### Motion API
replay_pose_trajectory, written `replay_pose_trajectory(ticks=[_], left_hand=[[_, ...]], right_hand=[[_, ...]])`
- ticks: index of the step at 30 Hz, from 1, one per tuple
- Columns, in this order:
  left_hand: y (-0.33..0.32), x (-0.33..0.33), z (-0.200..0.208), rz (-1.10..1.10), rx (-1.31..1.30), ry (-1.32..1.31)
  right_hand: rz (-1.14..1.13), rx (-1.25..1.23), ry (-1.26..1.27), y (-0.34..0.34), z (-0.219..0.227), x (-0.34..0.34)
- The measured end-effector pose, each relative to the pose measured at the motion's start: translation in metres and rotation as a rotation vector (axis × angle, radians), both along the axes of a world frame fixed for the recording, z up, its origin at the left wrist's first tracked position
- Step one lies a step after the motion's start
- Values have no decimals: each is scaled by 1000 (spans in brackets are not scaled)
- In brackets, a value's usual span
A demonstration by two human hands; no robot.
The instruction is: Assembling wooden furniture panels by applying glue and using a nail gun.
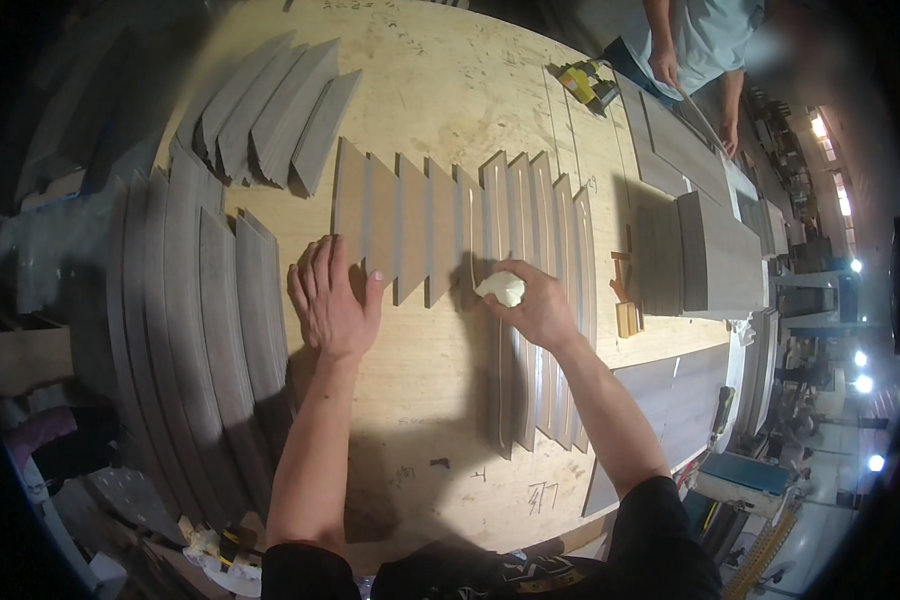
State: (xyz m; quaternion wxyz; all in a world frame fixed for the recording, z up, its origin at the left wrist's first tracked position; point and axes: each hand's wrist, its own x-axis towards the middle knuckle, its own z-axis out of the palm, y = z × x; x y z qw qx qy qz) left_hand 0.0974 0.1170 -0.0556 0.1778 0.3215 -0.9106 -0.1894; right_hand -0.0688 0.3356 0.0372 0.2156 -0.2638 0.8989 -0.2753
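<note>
My right hand (pixel 544 310) grips a white squeeze bottle (pixel 501 288), its tip over one of the narrow boards in a row. These boards (pixel 383 215) have slanted ends and brown faces with grey strips between them. Pale glue lines (pixel 521 205) run along several boards from the bottle rightward; the boards to its left show none. The right-hand boards extend farther toward me than the left ones. My left hand (pixel 334 298) lies flat with fingers spread, at the near end of the leftmost board. Whether its fingertips press on that board, I cannot tell.
Long grey panels (pixel 185 330) are stacked at left, with shorter grey pieces (pixel 270 105) behind them. A yellow-green power tool (pixel 588 86) and grey board stacks (pixel 718 252) sit at right, near small wood blocks (pixel 627 319). Another person (pixel 705 45) handles a strip at far right.
</note>
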Motion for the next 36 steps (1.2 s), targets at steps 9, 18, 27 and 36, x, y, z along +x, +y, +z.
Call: replay_pose_trajectory(ticks=[9,18,27,36], left_hand=[[-2,1,2,1,35,-28],[1,1,6,6,30,-15],[-1,1,6,6,43,3],[0,2,3,6,32,21]], right_hand=[[-139,-125,11,-53,13,-51],[-149,-60,143,-113,-16,-77],[-117,-112,121,-104,-23,-72],[-91,-13,19,-72,4,-18]])
